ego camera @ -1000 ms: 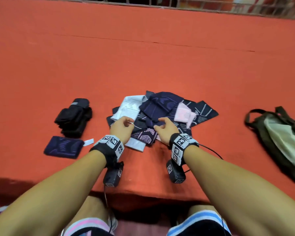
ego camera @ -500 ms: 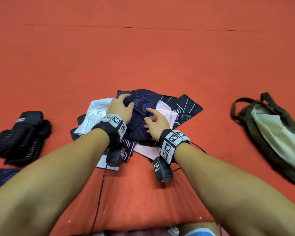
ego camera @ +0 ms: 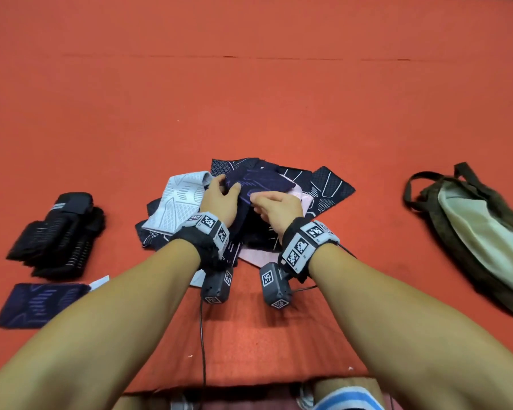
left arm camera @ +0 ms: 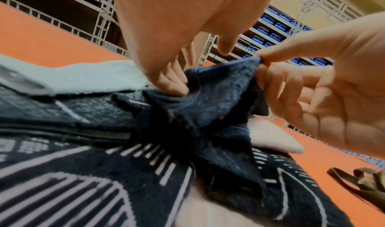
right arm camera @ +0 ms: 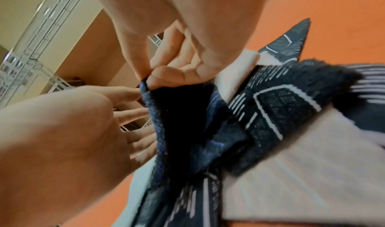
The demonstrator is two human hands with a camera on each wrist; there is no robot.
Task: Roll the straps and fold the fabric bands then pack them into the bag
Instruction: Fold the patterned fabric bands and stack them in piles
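Note:
A heap of fabric bands lies mid-table, with a navy purple-patterned band on top. My right hand pinches that band's raised edge between thumb and forefinger. My left hand has its straight fingers pushed into a fold of the same band, thumb clear of the cloth. A light grey band and a pink band lie in the heap. Black rolled straps and a folded navy band sit at the left. The bag lies open at the right.
The table is covered in orange cloth; its near edge runs just above my knees. Camera cables trail from both wrists toward that edge. White railings and shelving stand beyond the far side.
Both hands moved from the heap's near edge up onto the navy band on top. The right hand has pinched its edge and raised it, and the left fingers slid into its fold.

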